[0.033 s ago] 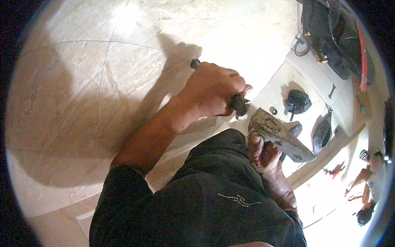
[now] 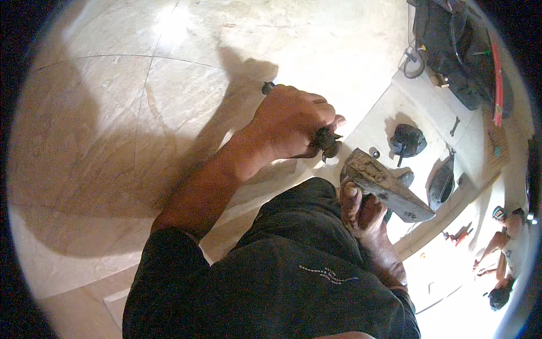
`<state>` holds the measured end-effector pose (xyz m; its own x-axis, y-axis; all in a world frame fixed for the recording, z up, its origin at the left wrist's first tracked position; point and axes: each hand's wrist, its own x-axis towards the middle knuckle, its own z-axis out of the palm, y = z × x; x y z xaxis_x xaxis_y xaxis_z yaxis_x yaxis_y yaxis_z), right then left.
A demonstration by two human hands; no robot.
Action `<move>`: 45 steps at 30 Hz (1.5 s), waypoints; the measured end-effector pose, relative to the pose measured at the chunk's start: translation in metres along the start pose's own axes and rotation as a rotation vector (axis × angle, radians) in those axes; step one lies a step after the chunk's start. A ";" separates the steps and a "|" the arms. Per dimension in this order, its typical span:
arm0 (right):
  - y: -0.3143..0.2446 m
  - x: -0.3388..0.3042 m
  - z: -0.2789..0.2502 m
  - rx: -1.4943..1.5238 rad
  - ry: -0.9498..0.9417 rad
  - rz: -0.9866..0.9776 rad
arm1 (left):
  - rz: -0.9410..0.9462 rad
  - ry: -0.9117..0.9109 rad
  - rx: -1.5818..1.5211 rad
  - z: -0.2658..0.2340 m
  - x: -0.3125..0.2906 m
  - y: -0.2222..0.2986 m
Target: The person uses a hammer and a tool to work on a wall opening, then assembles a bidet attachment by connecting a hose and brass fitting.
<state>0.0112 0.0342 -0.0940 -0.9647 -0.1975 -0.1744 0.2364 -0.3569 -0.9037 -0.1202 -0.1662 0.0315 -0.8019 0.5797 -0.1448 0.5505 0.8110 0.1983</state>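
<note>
My left hand (image 2: pixel 293 121) is closed round a dark, rough-ended bar (image 2: pixel 329 144); one end sticks out past the thumb side, the other shows behind the knuckles, and the middle is hidden in the fist. In my right hand (image 2: pixel 364 212) lies a heavy, worn grey-brown wedge-shaped block (image 2: pixel 387 185), like a hammer or axe head, with thumb and fingers gripping its near side. A small gap separates the bar's lower end from the block's upper end. Both are held in front of my dark shirt.
To the right are a round black part with a stem (image 2: pixel 407 140), a small ring (image 2: pixel 375 152), a spanner (image 2: pixel 455 126) and a dark pouch-like thing (image 2: pixel 442 186). A black bag (image 2: pixel 451 56) and a red bar (image 2: pixel 497 85) stand farther off. Another person (image 2: pixel 502 254) sits at far right.
</note>
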 end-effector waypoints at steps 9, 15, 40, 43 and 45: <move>-0.002 0.023 -0.003 -0.717 -0.161 -0.417 | 0.077 0.173 -0.072 0.008 0.006 -0.014; -0.034 0.004 0.004 -0.775 -0.219 -0.003 | 0.044 0.132 -0.134 0.006 0.002 -0.015; -0.014 0.012 0.009 -0.749 -0.020 -0.472 | 0.098 0.128 -0.098 0.000 -0.005 -0.013; -0.027 0.021 0.011 -0.739 -0.039 -0.552 | 0.051 0.018 0.001 -0.007 0.001 -0.005; -0.034 0.022 0.015 -0.712 -0.015 -0.506 | 0.081 0.100 -0.068 -0.004 -0.001 -0.004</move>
<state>-0.0164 0.0280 -0.0616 -0.9313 -0.1838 0.3146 -0.3538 0.2497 -0.9014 -0.1224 -0.1700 0.0347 -0.7766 0.6293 -0.0291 0.5999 0.7529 0.2707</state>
